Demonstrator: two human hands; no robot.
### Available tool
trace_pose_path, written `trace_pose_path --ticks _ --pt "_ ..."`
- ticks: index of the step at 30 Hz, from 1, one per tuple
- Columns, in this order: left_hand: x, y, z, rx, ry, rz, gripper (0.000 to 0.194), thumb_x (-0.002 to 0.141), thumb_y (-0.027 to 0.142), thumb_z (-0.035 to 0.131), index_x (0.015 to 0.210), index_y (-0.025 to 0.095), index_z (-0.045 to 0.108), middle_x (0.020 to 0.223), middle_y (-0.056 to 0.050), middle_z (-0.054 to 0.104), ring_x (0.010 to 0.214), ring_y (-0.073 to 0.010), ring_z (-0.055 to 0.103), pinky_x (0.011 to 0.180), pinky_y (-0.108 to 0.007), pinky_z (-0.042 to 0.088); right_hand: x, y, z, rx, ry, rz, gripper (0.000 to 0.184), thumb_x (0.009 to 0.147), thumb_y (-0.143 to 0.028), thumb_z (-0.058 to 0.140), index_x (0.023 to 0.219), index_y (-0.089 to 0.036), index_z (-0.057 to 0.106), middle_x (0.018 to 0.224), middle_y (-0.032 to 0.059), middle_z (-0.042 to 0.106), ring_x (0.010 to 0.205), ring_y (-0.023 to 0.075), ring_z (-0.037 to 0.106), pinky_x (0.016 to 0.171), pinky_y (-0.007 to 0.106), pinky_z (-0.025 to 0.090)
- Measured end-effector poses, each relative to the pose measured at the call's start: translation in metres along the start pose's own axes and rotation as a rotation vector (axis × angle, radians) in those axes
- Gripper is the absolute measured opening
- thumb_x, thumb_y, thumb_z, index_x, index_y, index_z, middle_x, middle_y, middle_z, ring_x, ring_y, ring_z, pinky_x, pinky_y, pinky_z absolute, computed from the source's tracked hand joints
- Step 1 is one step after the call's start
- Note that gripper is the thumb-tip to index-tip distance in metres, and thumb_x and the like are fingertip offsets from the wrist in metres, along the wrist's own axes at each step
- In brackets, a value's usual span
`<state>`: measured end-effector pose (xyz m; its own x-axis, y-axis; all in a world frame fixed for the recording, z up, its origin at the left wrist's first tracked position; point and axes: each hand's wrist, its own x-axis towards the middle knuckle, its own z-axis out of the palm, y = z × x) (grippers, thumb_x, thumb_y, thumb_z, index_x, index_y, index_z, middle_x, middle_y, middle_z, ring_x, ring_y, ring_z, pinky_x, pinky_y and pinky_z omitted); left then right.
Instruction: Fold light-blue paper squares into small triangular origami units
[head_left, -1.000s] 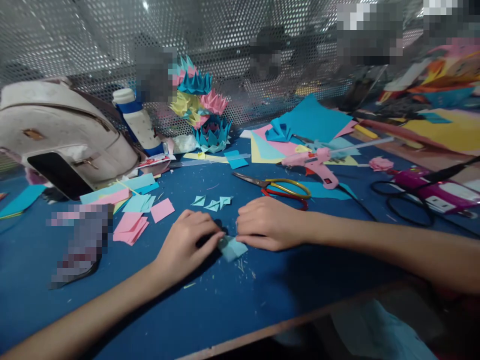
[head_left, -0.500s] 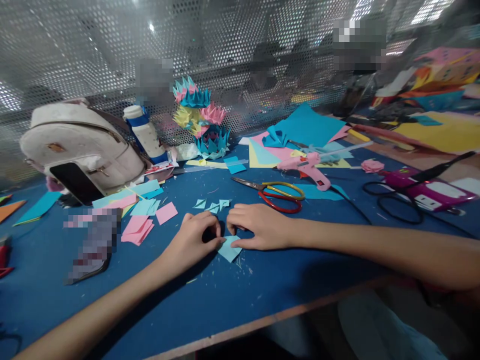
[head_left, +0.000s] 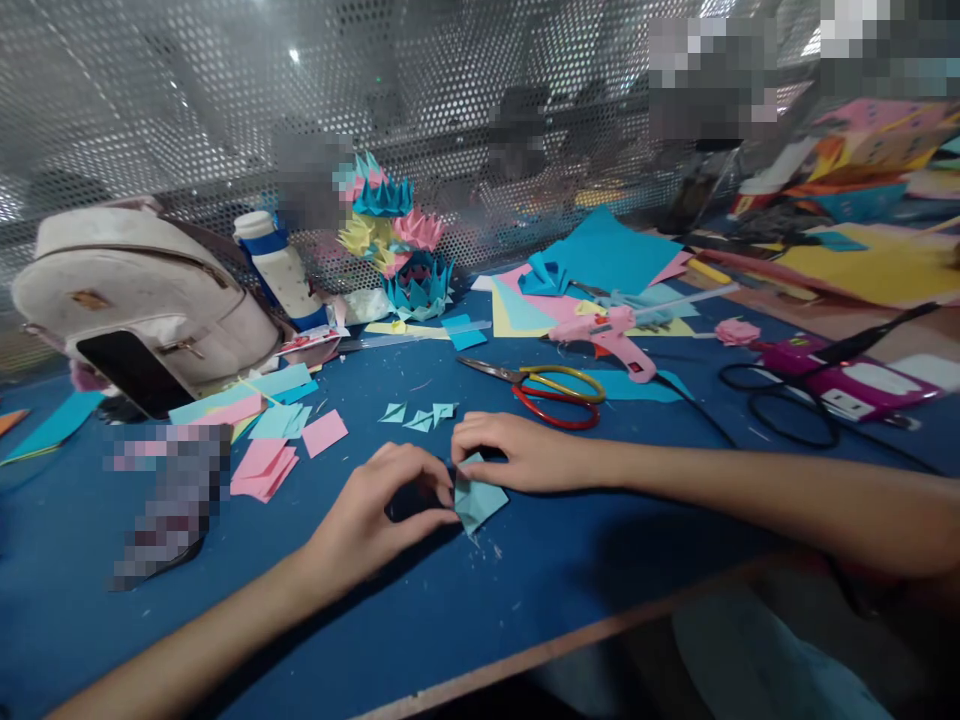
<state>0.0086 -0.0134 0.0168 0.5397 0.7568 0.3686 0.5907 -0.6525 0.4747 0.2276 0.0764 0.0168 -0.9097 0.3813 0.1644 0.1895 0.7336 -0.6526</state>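
A small light-blue paper square (head_left: 482,502) with crease lines lies on the table between my hands. My left hand (head_left: 390,495) pinches its left corner between thumb and fingertips. Curled over its upper edge, my right hand (head_left: 502,450) presses the paper with the thumb, the other fingers bent. Just beyond my hands sit several small folded light-blue paper pieces (head_left: 420,417). Scissors (head_left: 525,385) with one yellow and one red handle lie past my right hand. Left of my left hand are stacked pink paper squares (head_left: 264,470) and light-blue squares (head_left: 279,421).
A pink glue gun (head_left: 611,335) with its cord stands beyond the scissors, near a purple power strip (head_left: 844,380). At the back are a white backpack (head_left: 142,290), a phone (head_left: 135,372), a bottle (head_left: 277,268) and a spiky folded-paper model (head_left: 394,230). The blue table (head_left: 562,590) ends in front.
The paper square has turned and shifted slightly right. My left hand has moved to its left corner, and my right thumb now rests higher on it. The view has shifted a little.
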Motion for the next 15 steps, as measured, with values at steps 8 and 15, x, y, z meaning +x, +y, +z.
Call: trace_pose_path --ticks 8,15 --pt "-0.009 -0.009 0.007 0.286 -0.052 0.357 0.025 0.104 0.032 0.049 0.116 0.015 0.063 0.111 -0.008 0.072 0.092 -0.0212 0.061 0.081 -0.036 0.041 0.0 0.003 0.006 -0.238 -0.008 -0.007 0.014 0.089 -0.029 0.065 0.084 -0.017 0.062 0.081 0.0009 0.059 0.082 0.0165 0.049 0.072 0.028 0.035" --pt "-0.012 -0.007 0.005 0.308 -0.101 0.359 0.03 0.104 0.028 0.044 0.12 0.009 0.062 0.124 -0.012 0.068 0.101 -0.0244 0.06 0.086 -0.04 0.044 -0.001 0.008 -0.009 -0.223 0.003 0.105 0.015 0.079 -0.024 0.073 0.071 -0.019 0.061 0.071 -0.0032 0.063 0.075 0.0139 0.053 0.068 0.027 0.034"
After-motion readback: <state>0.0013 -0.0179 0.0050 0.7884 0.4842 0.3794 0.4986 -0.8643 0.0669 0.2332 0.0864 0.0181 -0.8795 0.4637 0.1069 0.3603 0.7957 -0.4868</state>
